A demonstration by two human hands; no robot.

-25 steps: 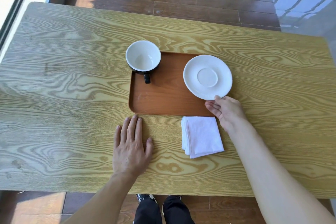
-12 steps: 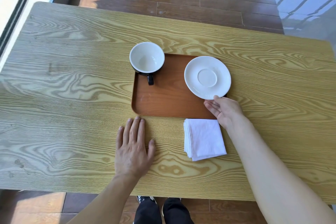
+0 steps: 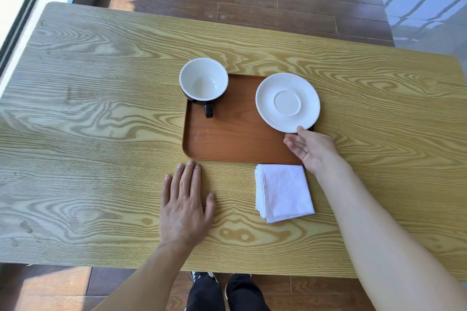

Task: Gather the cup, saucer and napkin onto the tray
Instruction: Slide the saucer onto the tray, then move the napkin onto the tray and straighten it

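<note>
A brown tray (image 3: 235, 139) lies in the middle of the wooden table. The cup (image 3: 203, 79), black outside and white inside, stands upright on the tray's far left corner, its handle toward me. A white saucer (image 3: 288, 102) is over the tray's far right corner and slightly overhangs the right edge. My right hand (image 3: 312, 149) holds the saucer's near rim, thumb on top and fingers spread below. A folded white napkin (image 3: 284, 192) lies on the table just in front of the tray's near right corner. My left hand (image 3: 185, 206) rests flat on the table, holding nothing.
The table (image 3: 88, 113) has bare wood left and right of the tray. Its near edge is close to my legs and shoes (image 3: 227, 290). Dark floorboards lie beyond the far edge, and a window frame runs along the left.
The saucer, with my right hand on its rim, has shifted slightly left over the tray. Cup, napkin and left hand have stayed put.
</note>
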